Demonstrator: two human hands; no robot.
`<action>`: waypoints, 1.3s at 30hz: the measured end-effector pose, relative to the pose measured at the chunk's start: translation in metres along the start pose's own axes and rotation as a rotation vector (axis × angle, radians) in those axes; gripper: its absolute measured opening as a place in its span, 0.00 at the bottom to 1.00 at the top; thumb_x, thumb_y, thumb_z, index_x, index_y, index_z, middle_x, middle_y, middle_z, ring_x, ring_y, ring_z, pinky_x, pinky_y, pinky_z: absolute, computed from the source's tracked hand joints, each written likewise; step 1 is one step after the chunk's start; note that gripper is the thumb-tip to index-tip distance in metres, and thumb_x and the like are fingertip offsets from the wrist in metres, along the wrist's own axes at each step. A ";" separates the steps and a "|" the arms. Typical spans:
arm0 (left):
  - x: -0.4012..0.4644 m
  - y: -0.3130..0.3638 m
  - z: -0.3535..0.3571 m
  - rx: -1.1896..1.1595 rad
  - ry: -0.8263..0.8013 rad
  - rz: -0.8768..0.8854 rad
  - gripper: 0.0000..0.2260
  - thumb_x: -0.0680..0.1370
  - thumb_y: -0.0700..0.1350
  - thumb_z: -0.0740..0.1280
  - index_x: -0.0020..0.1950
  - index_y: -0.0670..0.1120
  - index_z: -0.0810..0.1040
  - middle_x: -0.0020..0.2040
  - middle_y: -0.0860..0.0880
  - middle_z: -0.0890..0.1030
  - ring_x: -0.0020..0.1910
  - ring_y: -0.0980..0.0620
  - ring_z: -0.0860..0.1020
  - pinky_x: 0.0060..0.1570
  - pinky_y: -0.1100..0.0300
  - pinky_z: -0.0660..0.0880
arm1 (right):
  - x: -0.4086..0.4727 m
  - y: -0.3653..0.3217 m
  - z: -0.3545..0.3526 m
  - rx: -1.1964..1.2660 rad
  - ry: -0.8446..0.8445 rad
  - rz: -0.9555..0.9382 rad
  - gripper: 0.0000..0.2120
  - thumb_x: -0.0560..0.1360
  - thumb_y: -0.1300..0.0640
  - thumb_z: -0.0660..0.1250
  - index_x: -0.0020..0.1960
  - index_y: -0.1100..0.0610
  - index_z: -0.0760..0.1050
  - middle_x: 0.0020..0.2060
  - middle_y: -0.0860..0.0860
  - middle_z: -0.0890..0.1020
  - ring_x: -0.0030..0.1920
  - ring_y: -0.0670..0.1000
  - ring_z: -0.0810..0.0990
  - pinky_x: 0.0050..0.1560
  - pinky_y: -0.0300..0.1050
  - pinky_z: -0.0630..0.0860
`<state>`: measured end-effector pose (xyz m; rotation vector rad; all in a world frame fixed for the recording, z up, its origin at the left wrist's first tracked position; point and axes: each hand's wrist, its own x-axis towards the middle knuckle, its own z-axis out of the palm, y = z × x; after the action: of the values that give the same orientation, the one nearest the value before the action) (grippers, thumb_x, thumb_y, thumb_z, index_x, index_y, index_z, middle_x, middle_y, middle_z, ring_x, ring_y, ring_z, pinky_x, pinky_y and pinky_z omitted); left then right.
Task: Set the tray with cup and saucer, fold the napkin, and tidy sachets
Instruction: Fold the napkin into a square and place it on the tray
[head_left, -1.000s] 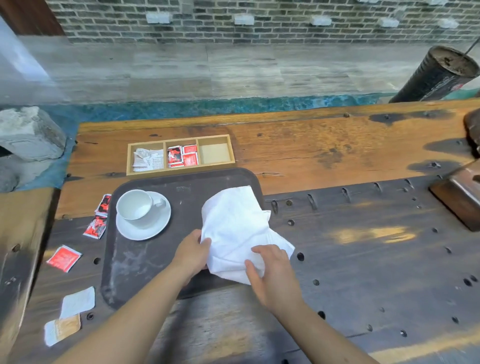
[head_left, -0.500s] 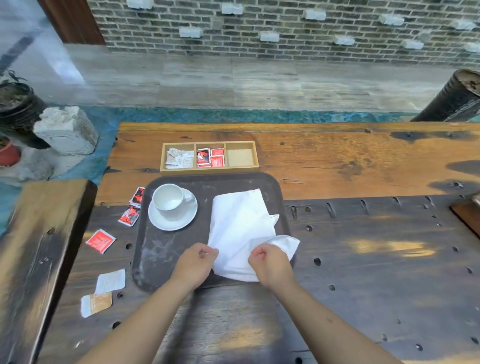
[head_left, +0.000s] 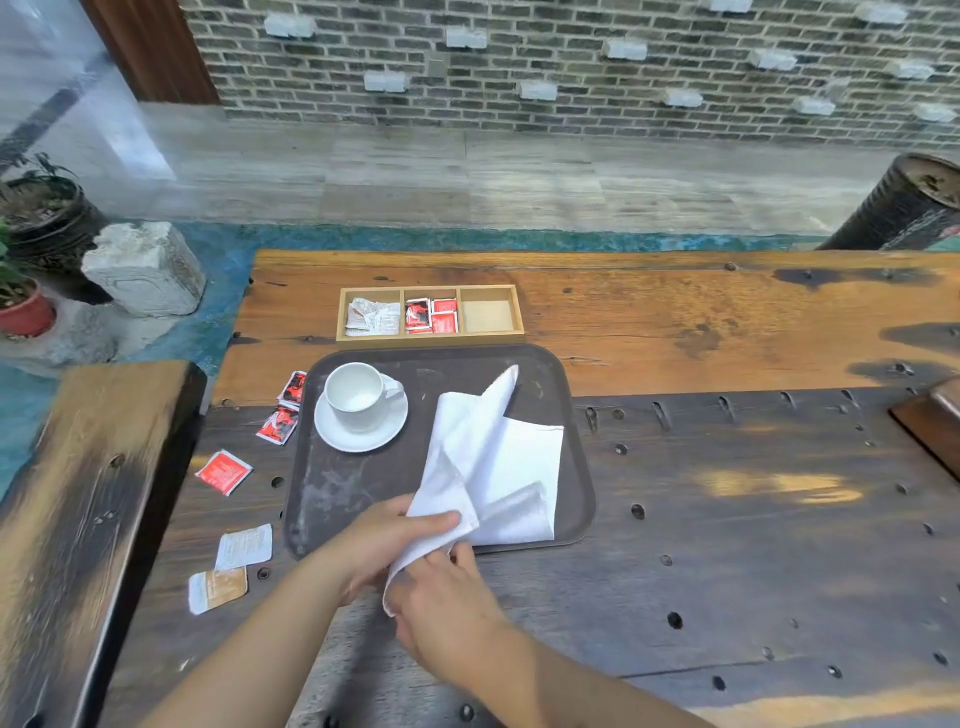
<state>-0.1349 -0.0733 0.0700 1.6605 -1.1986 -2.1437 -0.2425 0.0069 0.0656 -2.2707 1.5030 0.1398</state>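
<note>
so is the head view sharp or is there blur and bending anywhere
Head view: the napkin, cup and tray at the centre read clearly; the left edge is smeared; the wide lens bows the table edges; sunlit patches glare on the dark wood at right.

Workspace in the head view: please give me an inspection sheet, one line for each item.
Surface: wooden table, its near part dark with holes.
Job's things: cup on saucer on the tray; napkin partly folded on the tray; sachet box with the right compartment empty.
Clutter: loose sachets on the table left of the tray.
Grippers: left hand and right hand both grip the napkin's near corner.
Cables: nothing seen.
Surroundings: brick wall, stone block, potted plants, dark drum.
</note>
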 end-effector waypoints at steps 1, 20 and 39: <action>-0.001 -0.006 -0.003 0.064 0.089 0.057 0.13 0.72 0.52 0.75 0.54 0.49 0.84 0.49 0.46 0.87 0.50 0.45 0.85 0.46 0.52 0.81 | -0.002 -0.001 0.002 -0.012 -0.011 -0.031 0.11 0.76 0.59 0.64 0.57 0.55 0.79 0.64 0.56 0.74 0.69 0.58 0.63 0.72 0.62 0.53; -0.001 -0.097 -0.045 -0.311 0.625 -0.140 0.21 0.66 0.61 0.77 0.46 0.48 0.77 0.46 0.50 0.83 0.44 0.48 0.82 0.36 0.56 0.78 | -0.044 0.087 0.050 1.019 0.439 0.967 0.23 0.71 0.52 0.71 0.63 0.57 0.70 0.56 0.55 0.74 0.55 0.54 0.77 0.60 0.51 0.75; 0.003 -0.120 -0.037 0.906 0.767 0.010 0.19 0.78 0.53 0.62 0.62 0.42 0.75 0.60 0.39 0.70 0.60 0.37 0.69 0.56 0.46 0.72 | -0.119 0.109 0.050 0.917 0.443 0.986 0.15 0.77 0.49 0.67 0.50 0.61 0.81 0.47 0.57 0.84 0.49 0.58 0.82 0.50 0.54 0.77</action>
<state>-0.0651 -0.0142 -0.0156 2.4073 -1.9427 -0.7073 -0.3825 0.0924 0.0254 -0.7662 2.1620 -0.6716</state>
